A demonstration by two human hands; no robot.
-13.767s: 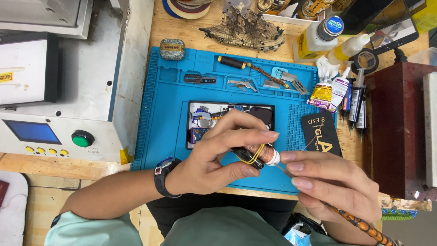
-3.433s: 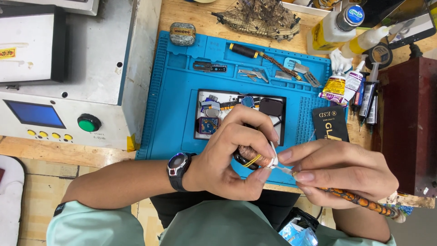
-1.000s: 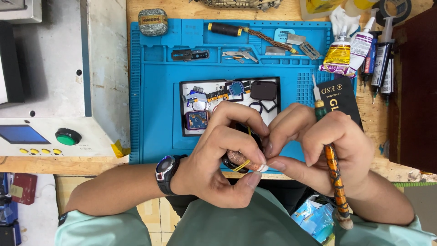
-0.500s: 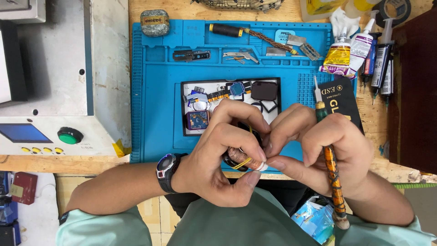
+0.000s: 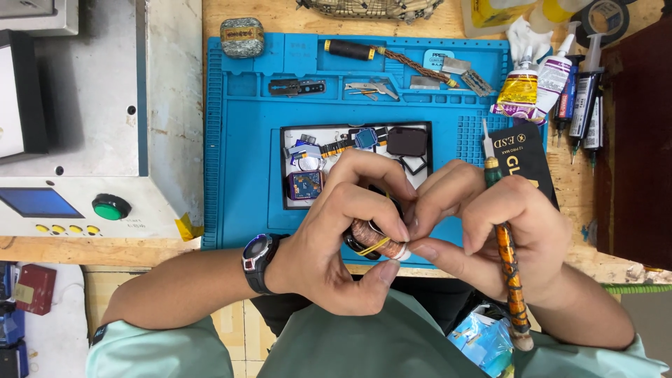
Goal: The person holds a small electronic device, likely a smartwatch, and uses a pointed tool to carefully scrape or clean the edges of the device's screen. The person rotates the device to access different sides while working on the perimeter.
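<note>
My left hand (image 5: 343,231) grips a small round part with a copper coil and a yellow strip (image 5: 374,241), held over the front edge of the blue work mat (image 5: 245,175). My right hand (image 5: 500,231) pinches the same part at its white right end, fingertips touching those of the left. The right hand also holds an orange patterned tool with a metal blade (image 5: 505,252) running upright through its fist. A black wristwatch (image 5: 257,260) sits on my left wrist.
A white tray with small electronic parts (image 5: 308,157) lies on the mat just beyond my hands. Tweezers and blades (image 5: 367,87) lie at the mat's far edge. Glue tubes and syringes (image 5: 560,84) stand at the right, a grey machine with a green button (image 5: 110,207) at the left.
Both hands have stayed together on the small part with almost no movement over the last second. Earlier the right hand's tool pointed sideways below the part; now it stands upright.
</note>
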